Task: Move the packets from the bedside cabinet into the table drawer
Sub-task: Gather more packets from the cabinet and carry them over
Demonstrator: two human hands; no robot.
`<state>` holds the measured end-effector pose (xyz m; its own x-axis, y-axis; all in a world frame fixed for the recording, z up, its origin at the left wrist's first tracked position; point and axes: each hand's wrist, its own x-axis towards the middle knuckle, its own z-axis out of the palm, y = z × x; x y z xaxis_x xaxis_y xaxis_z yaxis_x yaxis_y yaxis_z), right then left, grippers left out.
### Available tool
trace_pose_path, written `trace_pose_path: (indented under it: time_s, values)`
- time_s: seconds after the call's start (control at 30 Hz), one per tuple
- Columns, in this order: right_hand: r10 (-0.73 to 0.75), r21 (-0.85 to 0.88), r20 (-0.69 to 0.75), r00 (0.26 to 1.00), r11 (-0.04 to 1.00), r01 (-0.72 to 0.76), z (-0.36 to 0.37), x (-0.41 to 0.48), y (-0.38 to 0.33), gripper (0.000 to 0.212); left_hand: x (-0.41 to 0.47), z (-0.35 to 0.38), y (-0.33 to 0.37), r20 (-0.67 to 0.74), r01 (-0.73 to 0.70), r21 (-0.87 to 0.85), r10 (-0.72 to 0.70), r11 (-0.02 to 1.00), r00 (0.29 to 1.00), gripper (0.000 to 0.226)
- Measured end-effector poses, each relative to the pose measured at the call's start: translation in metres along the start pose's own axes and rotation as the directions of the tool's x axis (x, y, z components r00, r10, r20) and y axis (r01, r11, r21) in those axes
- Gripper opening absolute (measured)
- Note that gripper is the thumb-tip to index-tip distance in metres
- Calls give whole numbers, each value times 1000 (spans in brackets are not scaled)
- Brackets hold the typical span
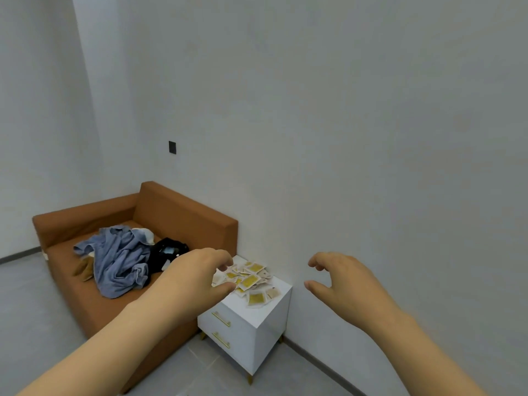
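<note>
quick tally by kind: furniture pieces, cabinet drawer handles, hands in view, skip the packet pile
sofa: 1
bedside cabinet: 1
gold drawer handles: 2
hands: 2, left hand and right hand
total: 6

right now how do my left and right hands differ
The left hand overlaps the left edge of the packets on the cabinet; the right hand shows against the wall, right of the cabinet. The left hand hides some packets; the right hand hides none. Both hold nothing, fingers loosely curled.
</note>
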<state>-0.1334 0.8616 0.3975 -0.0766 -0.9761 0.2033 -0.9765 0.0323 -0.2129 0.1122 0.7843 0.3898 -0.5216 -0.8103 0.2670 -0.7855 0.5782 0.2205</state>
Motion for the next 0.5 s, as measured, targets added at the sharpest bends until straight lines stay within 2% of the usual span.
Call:
trace_pose_path:
  time_s: [0.27, 0.5]
  values:
    - [-11, 53, 67, 998, 999, 8, 51, 149, 44, 40, 128, 46, -62, 62, 76, 25, -78, 997, 995, 32]
    - [-6, 48, 162, 987, 999, -2, 107, 263, 54, 39, 215, 88, -137, 128, 125, 8, -125, 992, 984, 31]
